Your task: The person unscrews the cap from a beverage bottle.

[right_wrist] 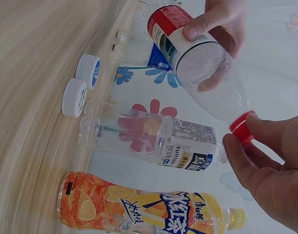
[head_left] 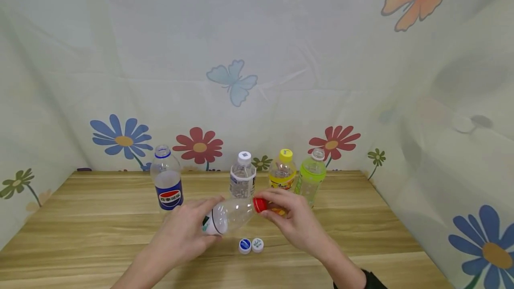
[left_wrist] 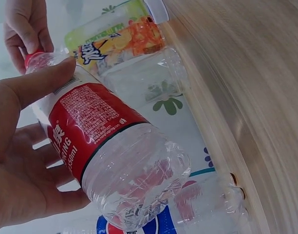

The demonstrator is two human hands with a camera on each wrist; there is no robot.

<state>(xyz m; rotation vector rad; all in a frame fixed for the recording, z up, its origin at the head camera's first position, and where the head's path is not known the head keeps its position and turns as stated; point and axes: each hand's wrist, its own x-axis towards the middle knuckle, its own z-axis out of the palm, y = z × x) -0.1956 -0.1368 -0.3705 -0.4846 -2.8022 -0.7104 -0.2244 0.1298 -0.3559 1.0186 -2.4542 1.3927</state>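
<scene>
A clear plastic water bottle (left_wrist: 98,122) with a red and white label is held tilted above the table, its neck toward the right. My left hand (head_left: 188,228) grips it round the label, thumb on one side and fingers on the other. At the neck, my right hand (head_left: 295,220) pinches the red cap (right_wrist: 242,127) between thumb and fingertips. The cap sits on the mouth of the bottle. Under the bottle, two white caps lie side by side on the table, one with a blue top (head_left: 245,245) and one with green print (head_left: 258,245).
Along the back of the wooden table (head_left: 100,235) stand a capless Pepsi bottle (head_left: 168,182), a white-capped clear bottle (head_left: 242,177), a yellow-capped iced tea bottle (right_wrist: 139,204) and a capless green-labelled bottle (head_left: 313,173). A flowered cloth (head_left: 160,57) hangs behind.
</scene>
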